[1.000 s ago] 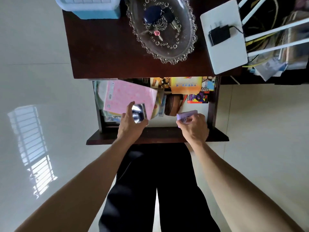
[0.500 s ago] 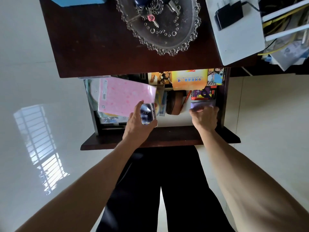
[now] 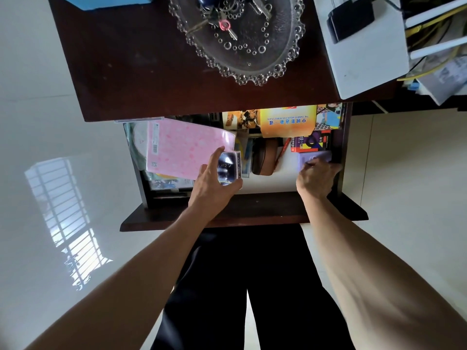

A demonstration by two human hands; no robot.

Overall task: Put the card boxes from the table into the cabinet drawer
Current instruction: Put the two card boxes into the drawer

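**Card boxes at the open drawer [image 3: 242,208]**

Dark blue card box [image 3: 228,168]: upright in the left hand [image 3: 212,188], thumb on one side and fingers wrapped round the other, held above the drawer's middle, just beside a pink folder [image 3: 187,150].

Purple card box [image 3: 314,156]: lying flat in the drawer's right corner, next to a red-and-purple box [image 3: 310,144]. The right hand [image 3: 316,178] has its fingers curled over the near edge, gripping it.

Glass dish [image 3: 255,80] with keys on the table [image 3: 126,72] above.
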